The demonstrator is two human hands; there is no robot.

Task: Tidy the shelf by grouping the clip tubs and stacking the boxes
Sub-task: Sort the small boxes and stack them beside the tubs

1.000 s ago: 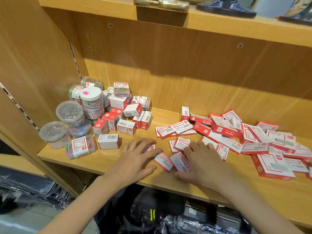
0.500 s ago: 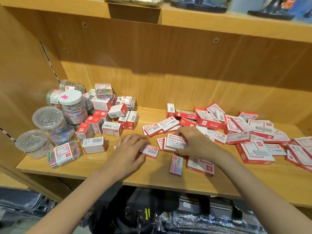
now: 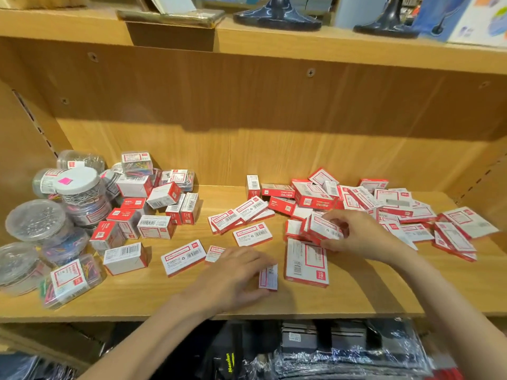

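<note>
- While the left hand lies flat with straight fingers on a small box near the shelf front edge, the right hand pinches one box from the pile
- Round clip tubs crowd the left end: at least six, some hidden
- Red-and-white boxes scatter toward the right end, too many overlapping to count
- Three flat boxes lie singly mid-shelf
</note>
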